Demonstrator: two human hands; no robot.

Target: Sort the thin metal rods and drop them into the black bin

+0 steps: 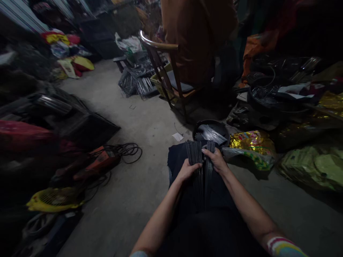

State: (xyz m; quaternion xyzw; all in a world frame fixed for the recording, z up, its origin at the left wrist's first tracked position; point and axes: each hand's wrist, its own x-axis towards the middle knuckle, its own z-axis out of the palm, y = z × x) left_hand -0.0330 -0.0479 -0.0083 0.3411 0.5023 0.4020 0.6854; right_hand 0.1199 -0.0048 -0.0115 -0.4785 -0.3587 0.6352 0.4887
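My left hand (189,169) is closed around a bundle of thin dark strips (194,151), thumb lying across the front. Beside it, my right hand (215,159) grips a narrower bundle of similar strips (210,146). Both bundles stand side by side with a slim gap between them, their lower ends running down over the dark cloth (177,157) on my lap. What the strips are made of I cannot make out. Just beyond my hands a round black tub (197,134) holds more strips, greyish and shiny (211,133).
A person (198,39) sits ahead on a wooden chair (160,45). Wrapped strip bundles (139,82) lie on the floor. At right are a gold packet (252,141) and a large basin (281,107). An orange tool (99,162), its cable (131,152) and a yellow basket (53,200) are left.
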